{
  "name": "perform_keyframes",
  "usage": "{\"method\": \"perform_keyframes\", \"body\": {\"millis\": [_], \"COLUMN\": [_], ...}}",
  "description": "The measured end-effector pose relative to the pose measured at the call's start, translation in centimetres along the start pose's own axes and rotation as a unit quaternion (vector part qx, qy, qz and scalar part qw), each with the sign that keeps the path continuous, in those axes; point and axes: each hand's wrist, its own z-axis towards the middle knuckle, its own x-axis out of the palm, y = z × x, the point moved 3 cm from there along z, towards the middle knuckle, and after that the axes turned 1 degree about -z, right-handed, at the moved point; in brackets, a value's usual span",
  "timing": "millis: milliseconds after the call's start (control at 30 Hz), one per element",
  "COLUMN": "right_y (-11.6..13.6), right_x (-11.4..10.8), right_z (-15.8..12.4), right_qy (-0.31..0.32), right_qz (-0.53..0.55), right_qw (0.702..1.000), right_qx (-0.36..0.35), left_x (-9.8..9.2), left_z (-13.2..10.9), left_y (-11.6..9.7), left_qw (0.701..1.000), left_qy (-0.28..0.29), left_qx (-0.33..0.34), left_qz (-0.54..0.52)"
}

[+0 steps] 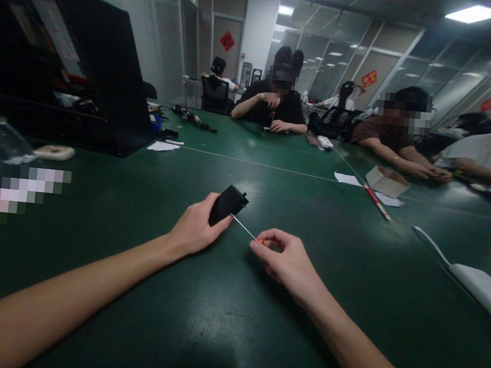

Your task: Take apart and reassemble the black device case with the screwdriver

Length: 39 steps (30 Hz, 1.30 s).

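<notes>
In the head view my left hand (198,226) is closed around a small black box-shaped device (227,204), tilted above the green table. Short dark stubs stick out of the device's far right end; its exact kind is unclear. My right hand (284,257) grips a thin screwdriver (244,228) by its orange handle, which the fingers mostly hide. The metal shaft points up and left, and its tip meets the device's lower edge beside my left thumb. Whether the tip sits in a screw or hole is too small to tell.
Green table (129,311) lies beneath my hands. A large black case (128,92) stands at the left, near a pale oval object (55,152). Rightward are an open cardboard box (387,182), a red stick (376,201) and a white object (480,290). Several people sit around.
</notes>
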Motion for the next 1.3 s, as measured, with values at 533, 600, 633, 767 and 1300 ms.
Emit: {"method": "perform_keyframes", "body": {"millis": [533, 600, 633, 767, 1300], "right_y": [-0.3, -0.2, -0.1, 0.2, 0.2], "right_x": [0.4, 0.6, 0.7, 0.8, 0.9], "right_z": [0.2, 0.1, 0.0, -0.2, -0.4], "right_qy": [0.025, 0.059, 0.074, 0.092, 0.095], "right_qz": [-0.07, -0.055, -0.047, -0.032, -0.004], "right_qw": [0.997, 0.997, 0.996, 0.995, 0.995], "right_qx": [0.006, 0.005, 0.008, 0.002, 0.034], "left_x": [0.1, 0.1, 0.1, 0.1, 0.1], "left_z": [0.0, 0.1, 0.1, 0.2, 0.1], "left_y": [-0.1, 0.0, 0.0, 0.1, 0.0], "left_qw": [1.0, 1.0, 1.0, 0.999, 0.999], "left_qy": [0.009, 0.006, 0.005, 0.001, 0.013], "left_qx": [0.006, 0.006, 0.005, -0.001, 0.006], "left_qz": [-0.019, -0.027, -0.031, -0.04, -0.034]}}
